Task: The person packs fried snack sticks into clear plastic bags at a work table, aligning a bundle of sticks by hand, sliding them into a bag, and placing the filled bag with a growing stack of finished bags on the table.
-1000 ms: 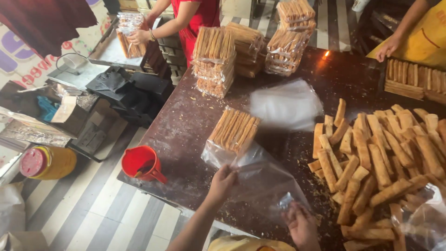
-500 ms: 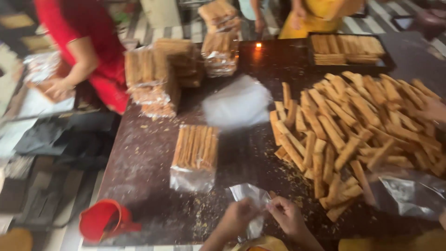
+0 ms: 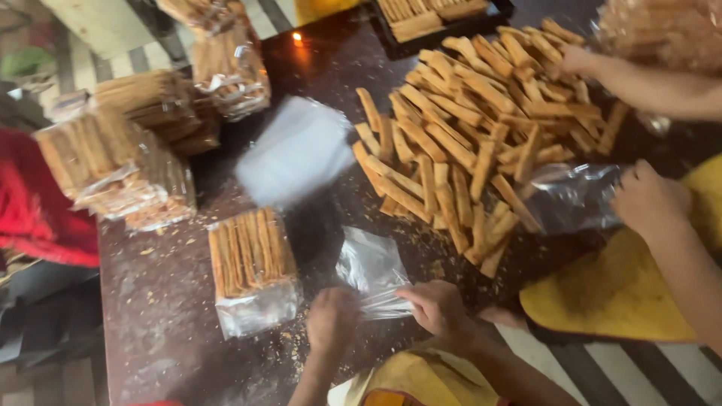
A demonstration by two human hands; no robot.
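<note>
Clear, crinkled, empty plastic bag (image 3: 370, 272) pinched at its mouth by right hand (image 3: 438, 310) fingers; left hand (image 3: 331, 319) curled alongside.

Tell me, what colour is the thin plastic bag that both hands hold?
The thin plastic bag is clear and see-through, with whitish glints; the head view shows it.

The table (image 3: 173, 316) was dark brown, glossy and strewn with crumbs. A loose heap of sticks (image 3: 481, 128) covered its right half. A filled pack (image 3: 252, 267) lay near the near edge, left of centre, with an empty bag (image 3: 372, 271) just beside it to the right. A stack of clear bags (image 3: 297, 150) lay at mid-table. Packed bundles (image 3: 120, 158) were piled along the left edge. A tray (image 3: 444, 22) of sticks stood at the far edge.
</note>
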